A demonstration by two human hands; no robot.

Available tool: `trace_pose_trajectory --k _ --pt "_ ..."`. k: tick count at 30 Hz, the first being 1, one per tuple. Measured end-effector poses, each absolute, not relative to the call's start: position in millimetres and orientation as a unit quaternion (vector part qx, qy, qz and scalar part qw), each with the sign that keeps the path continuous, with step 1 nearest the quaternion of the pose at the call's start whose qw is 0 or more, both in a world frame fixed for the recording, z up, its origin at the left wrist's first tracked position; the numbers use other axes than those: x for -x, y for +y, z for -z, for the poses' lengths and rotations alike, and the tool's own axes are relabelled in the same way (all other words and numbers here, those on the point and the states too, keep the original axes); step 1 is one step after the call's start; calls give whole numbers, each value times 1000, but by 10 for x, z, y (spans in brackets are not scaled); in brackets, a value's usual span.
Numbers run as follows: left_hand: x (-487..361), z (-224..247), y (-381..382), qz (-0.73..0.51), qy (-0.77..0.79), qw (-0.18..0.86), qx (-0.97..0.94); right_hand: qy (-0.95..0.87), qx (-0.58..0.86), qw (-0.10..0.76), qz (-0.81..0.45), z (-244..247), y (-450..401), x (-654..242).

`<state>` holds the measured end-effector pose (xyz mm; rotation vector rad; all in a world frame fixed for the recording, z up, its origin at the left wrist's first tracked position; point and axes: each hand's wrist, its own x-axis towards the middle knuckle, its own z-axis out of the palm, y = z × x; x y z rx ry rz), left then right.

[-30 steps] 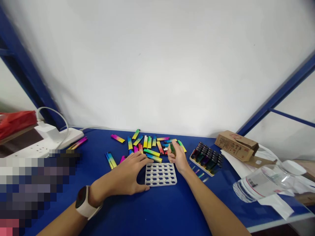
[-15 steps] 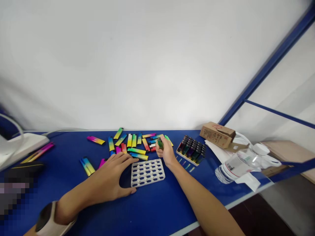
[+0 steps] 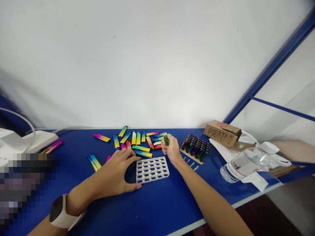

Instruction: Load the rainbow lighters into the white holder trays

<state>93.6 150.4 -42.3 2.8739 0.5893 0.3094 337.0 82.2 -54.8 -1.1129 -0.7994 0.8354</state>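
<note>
- My right hand (image 3: 172, 150) clasped a green lighter (image 3: 166, 140) beyond the tray (image 3: 152, 169), most of its long axis hidden.
- My left hand (image 3: 115, 173), apart, spread open at the tray's left end.
- The white, oval-holed rectangle lay lengthwise left to right.

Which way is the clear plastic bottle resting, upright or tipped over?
Tipped: the bottle leans well over, its white cap pointing to the right.

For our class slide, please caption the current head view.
Right hand grips a green lighter beside an empty white lighter tray.
</note>
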Motion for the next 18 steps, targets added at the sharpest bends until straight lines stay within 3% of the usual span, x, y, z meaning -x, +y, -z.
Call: trace_pose_trajectory --k 6,13,18 --pt "-935 380 1472 -98 200 108 -969 -430 512 654 -353 545 776 -3355" --pt "-927 358 1465 -103 198 102 -969 -643 547 508 -173 414 631 -3263" --pt "-915 361 1468 -95 211 109 -967 -668 508 495 -226 463 605 -3128"
